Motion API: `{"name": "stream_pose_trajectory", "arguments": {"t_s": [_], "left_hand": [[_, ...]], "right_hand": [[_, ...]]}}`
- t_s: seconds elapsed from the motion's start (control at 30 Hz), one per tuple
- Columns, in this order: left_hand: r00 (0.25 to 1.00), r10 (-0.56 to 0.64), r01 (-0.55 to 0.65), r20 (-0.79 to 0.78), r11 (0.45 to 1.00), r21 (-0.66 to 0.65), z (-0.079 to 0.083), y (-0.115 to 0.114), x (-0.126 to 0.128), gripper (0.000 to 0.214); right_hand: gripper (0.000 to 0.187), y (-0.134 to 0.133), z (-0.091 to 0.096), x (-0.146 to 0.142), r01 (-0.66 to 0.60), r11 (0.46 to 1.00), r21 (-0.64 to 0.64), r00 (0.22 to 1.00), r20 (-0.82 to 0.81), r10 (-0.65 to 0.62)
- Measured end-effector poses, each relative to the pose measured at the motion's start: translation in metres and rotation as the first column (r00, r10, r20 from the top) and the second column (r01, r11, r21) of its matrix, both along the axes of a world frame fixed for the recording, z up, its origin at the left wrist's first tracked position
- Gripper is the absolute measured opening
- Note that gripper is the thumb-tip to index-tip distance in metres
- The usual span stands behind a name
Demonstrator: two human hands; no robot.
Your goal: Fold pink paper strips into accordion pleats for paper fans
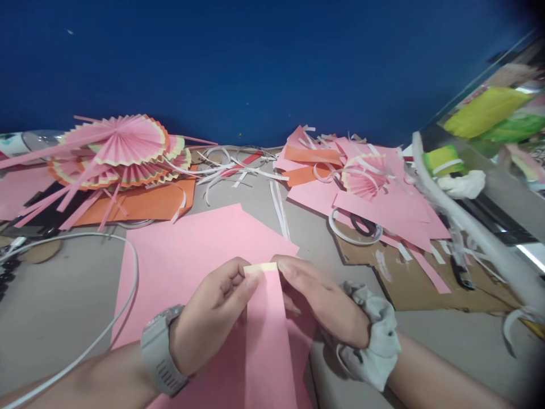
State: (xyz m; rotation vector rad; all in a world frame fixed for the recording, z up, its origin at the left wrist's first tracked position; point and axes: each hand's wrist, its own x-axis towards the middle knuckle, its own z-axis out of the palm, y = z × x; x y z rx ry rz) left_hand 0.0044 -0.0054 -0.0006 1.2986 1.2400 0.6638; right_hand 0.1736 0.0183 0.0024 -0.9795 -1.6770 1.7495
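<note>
My left hand [213,318], with a grey watch on the wrist, and my right hand [323,304], with a grey scrunchie on the wrist, both pinch the far end of a narrow pink paper strip [266,346] with a pale yellow edge. The fingers of both hands are closed on that edge. The strip runs toward me over a large pink paper sheet [187,255] that lies flat on the grey table [63,295].
Pleated pink and yellow paper fans [119,150] lie on orange paper [149,201] at the back left. Pink and orange sheets with white strips [361,182] are piled at the back right over cardboard [409,278]. A white cable [123,284] curves at left.
</note>
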Motion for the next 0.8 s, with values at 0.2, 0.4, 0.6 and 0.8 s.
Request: {"name": "stream_pose_trajectory", "arguments": {"t_s": [0.2,0.4,0.6,0.8], "left_hand": [[0.981,0.178,-0.182,0.079,0.983,0.040,-0.001,-0.002,-0.002,0.022],[0.999,-0.046,0.048,-0.021,0.992,0.116,0.001,-0.003,0.002,0.023],[0.978,-0.001,0.023,-0.210,0.994,0.105,-0.001,-0.003,0.006,0.033],[0.966,0.212,-0.196,0.149,0.974,-0.118,-0.003,-0.001,-0.001,0.027]], "right_hand": [[0.025,0.003,0.002,0.000,-0.144,0.989,0.016,0.984,0.113,0.141],[0.029,0.001,-0.003,-0.003,-0.079,0.982,0.172,0.963,0.267,0.030],[0.027,-0.007,-0.004,-0.009,-0.097,0.890,0.446,0.797,0.570,-0.199],[0.031,-0.004,-0.004,-0.005,-0.147,0.952,0.268,0.895,0.445,0.013]]}}
